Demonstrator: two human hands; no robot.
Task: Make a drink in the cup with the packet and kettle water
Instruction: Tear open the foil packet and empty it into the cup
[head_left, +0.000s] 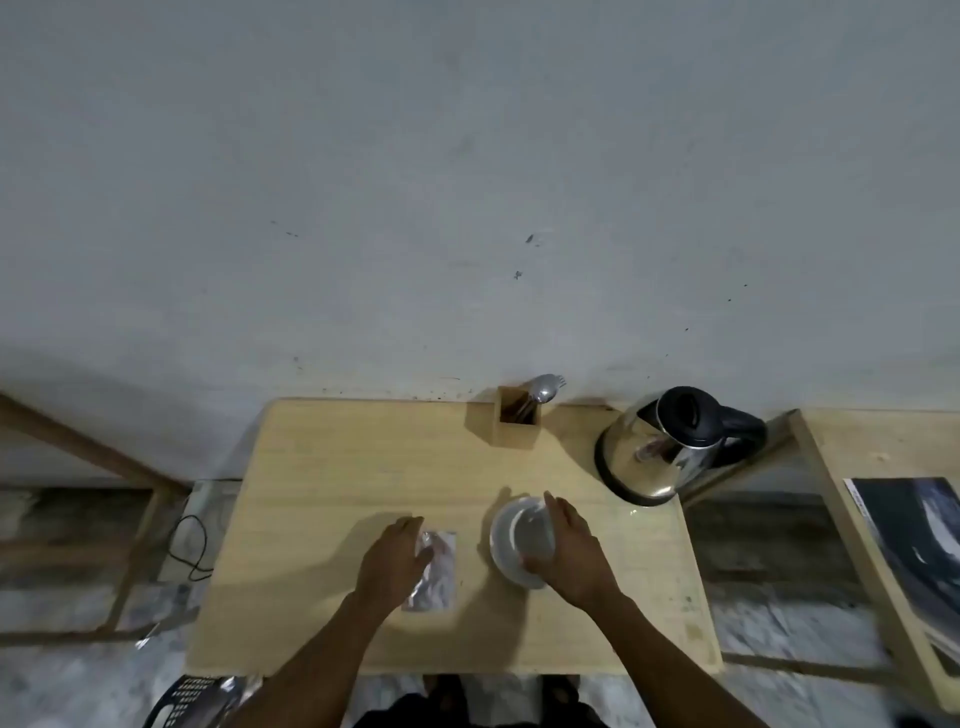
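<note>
Wooden table (332, 467): left hand (390, 557) open, flat on silver packet (435, 571) near front edge. Right hand (571, 551) cupped around white cup (514, 535), mid-table. Steel kettle (660, 447) at back right corner; wooden utensil holder (511, 423) with spoons (543, 388) along back edge, nothing between.

1. The kettle (655, 457) is shiny mirror-like metal with a black plastic lid and handle.
2. The packet (437, 571) looks like crinkly silver foil.
3. The surface (332, 483) is pale matt wood.
4. The cup (519, 540) is smooth and glossy white.
</note>
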